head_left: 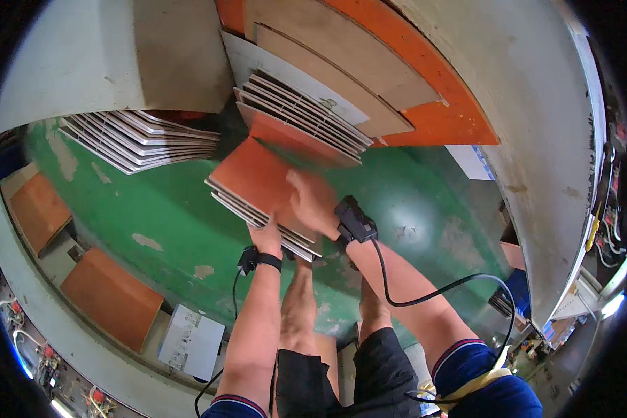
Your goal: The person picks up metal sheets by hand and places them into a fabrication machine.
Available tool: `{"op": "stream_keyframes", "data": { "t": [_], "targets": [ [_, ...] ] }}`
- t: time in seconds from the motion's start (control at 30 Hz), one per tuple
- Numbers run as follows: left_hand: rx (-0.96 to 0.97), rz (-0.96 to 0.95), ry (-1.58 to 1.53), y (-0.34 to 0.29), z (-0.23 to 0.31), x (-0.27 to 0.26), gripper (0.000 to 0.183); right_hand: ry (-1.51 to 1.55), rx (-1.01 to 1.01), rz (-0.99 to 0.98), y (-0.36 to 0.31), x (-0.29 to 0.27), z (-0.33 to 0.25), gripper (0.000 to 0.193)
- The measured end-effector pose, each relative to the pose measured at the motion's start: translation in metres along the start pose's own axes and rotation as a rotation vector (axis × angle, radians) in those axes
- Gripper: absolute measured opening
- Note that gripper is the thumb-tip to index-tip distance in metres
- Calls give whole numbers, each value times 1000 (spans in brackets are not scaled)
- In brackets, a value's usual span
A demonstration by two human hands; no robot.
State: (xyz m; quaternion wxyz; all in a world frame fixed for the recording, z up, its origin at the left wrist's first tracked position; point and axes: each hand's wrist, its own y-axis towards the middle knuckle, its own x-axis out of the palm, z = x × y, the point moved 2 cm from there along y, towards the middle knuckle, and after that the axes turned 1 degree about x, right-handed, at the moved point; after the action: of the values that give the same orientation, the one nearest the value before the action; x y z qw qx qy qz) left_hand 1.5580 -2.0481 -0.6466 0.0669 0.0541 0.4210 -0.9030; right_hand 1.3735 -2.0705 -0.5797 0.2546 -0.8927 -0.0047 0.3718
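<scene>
My left hand (266,237) grips the near left edge of a small stack of thin reddish-brown panels (254,171) with pale edges, its thumb on top. Over the right part of that stack is my right hand (310,202), smeared by motion, so its fingers cannot be made out. Just beyond, a row of similar panels (303,118) leans in a slanted stack, its nearest face reddish-brown and partly blurred. Whether the panels in my hand touch that row is unclear.
Another slanted stack of pale-edged panels (139,139) stands at the far left. Large brown boards (334,76) lean on an orange surface (453,118). Reddish-brown sheets (111,296) and a white box (191,341) lie at the left. The green floor (160,209) has worn patches.
</scene>
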Motion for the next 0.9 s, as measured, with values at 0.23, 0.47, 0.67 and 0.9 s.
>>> {"op": "stream_keyframes", "data": {
  "t": [0.23,0.47,0.67,0.9],
  "targets": [
    [108,31,10,13,-26,3,79,-441,32,436,30,-56,17,60],
    [101,-89,-372,37,-42,-29,70,-286,86,429,37,-43,-4,58],
    [170,-8,12,12,-13,-8,60,-201,81,385,38,-40,13,44],
    [138,-41,69,17,-8,-28,66,-101,-46,567,15,-27,-13,39]
  ]
}}
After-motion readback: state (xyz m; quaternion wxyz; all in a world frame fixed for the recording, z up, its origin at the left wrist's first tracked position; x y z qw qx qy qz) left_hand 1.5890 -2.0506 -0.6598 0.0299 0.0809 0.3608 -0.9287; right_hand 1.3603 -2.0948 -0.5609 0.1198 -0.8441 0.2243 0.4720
